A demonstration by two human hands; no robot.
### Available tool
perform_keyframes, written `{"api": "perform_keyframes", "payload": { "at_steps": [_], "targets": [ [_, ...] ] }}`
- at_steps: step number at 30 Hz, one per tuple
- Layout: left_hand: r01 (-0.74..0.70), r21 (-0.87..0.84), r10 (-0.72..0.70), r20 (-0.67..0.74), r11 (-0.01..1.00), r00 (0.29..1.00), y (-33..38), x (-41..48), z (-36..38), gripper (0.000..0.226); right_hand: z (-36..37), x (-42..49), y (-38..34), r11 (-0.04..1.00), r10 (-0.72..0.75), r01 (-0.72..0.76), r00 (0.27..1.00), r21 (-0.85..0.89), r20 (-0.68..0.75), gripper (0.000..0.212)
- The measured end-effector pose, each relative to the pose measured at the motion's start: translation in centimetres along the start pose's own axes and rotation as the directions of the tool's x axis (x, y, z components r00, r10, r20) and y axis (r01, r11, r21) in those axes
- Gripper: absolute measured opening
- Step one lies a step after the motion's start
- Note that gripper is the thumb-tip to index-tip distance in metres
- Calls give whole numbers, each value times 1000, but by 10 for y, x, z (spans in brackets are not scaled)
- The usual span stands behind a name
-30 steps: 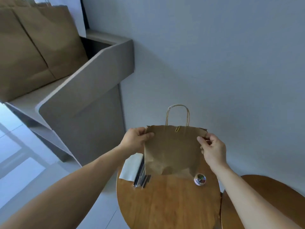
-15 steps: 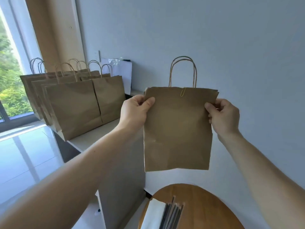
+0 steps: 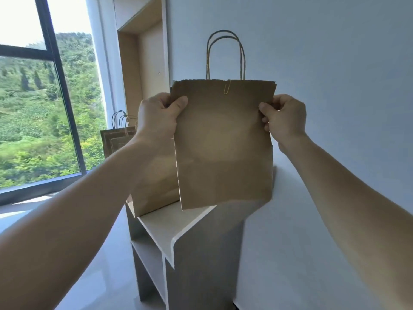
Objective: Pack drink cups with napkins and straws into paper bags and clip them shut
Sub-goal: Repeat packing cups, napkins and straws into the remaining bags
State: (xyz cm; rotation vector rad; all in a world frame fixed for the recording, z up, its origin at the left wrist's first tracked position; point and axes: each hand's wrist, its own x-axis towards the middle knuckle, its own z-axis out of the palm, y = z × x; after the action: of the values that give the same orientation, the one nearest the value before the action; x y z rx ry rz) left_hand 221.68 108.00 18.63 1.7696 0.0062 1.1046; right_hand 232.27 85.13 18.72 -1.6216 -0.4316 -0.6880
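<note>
Holding a brown paper bag (image 3: 223, 148) upright in the air with both hands, arms stretched forward, in front of a pale wall (image 3: 335, 63). Pinching its left edge near the top with the left hand (image 3: 158, 117), thumb pressed flat on the front face, the other fingers tucked behind the paper and out of sight. Pinching the right edge at about the same height with the right hand (image 3: 283, 117), thumb on the front, fingers curled in at the side fold. Showing the mouth of the bag pressed flat and fastened at its middle by a gold paper clip (image 3: 227, 87), with twisted handles (image 3: 225, 54) standing straight up above the rim. Hiding any contents behind the closed paper.

Hanging with the lower edge over the near end of a grey and white shelf unit (image 3: 174, 222); cannot tell contact between bag bottom and shelf top. Standing on that same top, just behind and to the left of the held one, a second bag (image 3: 154, 186), partly covered by the left forearm. Lined up farther back, further bags (image 3: 116, 139) with loop handles, near a large window (image 3: 33, 108) looking out on a green hillside.
</note>
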Motion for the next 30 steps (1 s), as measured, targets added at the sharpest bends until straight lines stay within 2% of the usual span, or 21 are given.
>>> {"api": "perform_keyframes", "payload": {
  "at_steps": [7, 12, 16, 22, 26, 30],
  "targets": [
    [23, 102, -22, -8, 995, 1000, -62, 53, -23, 20, 96, 41, 36, 994, 105, -105, 988, -2, 116, 8],
    [76, 234, -100, 92, 969, 991, -143, 70, -10, 29, 152, 51, 100, 976, 216, -205, 957, -79, 194, 7],
    [141, 247, -191, 190, 959, 963, -207, 79, 14, 27, 182, 63, 159, 950, 307, -283, 926, -133, 220, 9],
    [101, 321, -200, 293, 942, 935, -266, 87, 62, 33, 203, 89, 235, 898, 393, -341, 906, -279, 160, 19],
    [31, 326, -142, 323, 945, 936, -278, 95, 86, 40, 212, 105, 260, 899, 381, -346, 921, -268, 86, 12],
    [-24, 308, -91, 353, 951, 931, -284, 98, 99, 39, 215, 116, 275, 897, 382, -360, 923, -258, 41, 17]
  ]
}}
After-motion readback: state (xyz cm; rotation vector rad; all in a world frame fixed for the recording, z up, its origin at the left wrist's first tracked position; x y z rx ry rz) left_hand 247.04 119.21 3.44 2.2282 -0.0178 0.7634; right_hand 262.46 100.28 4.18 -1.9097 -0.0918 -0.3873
